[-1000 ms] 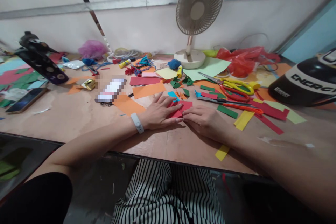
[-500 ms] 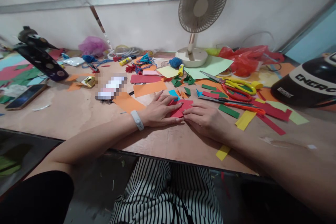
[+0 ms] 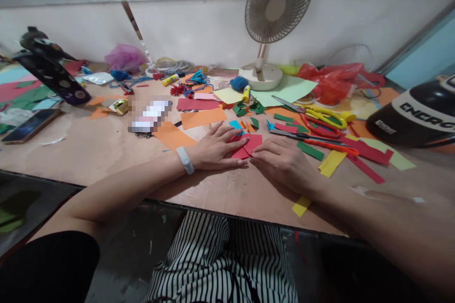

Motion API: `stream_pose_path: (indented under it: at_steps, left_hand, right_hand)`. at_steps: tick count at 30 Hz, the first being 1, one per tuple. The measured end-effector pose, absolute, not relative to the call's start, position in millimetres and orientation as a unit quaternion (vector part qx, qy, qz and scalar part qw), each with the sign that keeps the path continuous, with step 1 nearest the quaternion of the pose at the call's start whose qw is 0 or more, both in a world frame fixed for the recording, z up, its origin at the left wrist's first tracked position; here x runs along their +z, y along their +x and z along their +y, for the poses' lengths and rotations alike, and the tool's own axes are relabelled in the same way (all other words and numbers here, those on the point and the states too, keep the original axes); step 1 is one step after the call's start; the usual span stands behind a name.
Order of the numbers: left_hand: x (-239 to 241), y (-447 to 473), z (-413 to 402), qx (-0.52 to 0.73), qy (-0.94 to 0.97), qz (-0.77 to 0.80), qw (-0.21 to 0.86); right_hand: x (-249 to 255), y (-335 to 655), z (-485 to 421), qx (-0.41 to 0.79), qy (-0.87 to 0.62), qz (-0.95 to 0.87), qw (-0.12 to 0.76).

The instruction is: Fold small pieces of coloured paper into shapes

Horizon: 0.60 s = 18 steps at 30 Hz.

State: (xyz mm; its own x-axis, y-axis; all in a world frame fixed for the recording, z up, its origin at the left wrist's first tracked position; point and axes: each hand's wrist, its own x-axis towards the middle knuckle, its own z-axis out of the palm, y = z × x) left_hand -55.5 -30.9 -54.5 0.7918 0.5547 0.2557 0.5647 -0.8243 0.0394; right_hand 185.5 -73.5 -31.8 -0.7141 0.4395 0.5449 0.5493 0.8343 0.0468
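Observation:
A folded piece of red paper [image 3: 251,144] lies on the wooden table, with a crease or slit running toward its near corner. My left hand [image 3: 216,147] rests flat over its left part, fingers spread and stretched out, pressing it down. At its near right corner is my right hand [image 3: 284,161], its fingers bent and drawn together on the paper's edge; its thumb is mostly hidden. Just beyond the paper are a small blue paper piece [image 3: 236,126] and folded green pieces [image 3: 254,123]. Red-handled scissors [image 3: 320,125] lie right of these, beside an orange-handled cutting tool [image 3: 332,144].
A small fan [image 3: 261,78] stands at the back. A black bottle [image 3: 408,113] leans in from the right; another dark bottle [image 3: 59,78] and a phone [image 3: 31,125] are on the left. Orange paper [image 3: 174,136], yellow strips [image 3: 332,163] and a glue stick [image 3: 170,80] lie about.
My right hand has shifted slightly right along the red paper's edge, showing more of its near corner. My left hand stays in place. The view has tilted a little.

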Motion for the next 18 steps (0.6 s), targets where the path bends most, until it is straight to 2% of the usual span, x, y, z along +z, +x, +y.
stream_pose_path:
  at_steps: [18]
  left_hand:
    - [-47.9,-54.9,-33.2,-0.107,-0.950,-0.293,0.031]
  right_hand:
    - [-32.5,185.6,-73.6,-0.091,-0.256,-0.934,0.234]
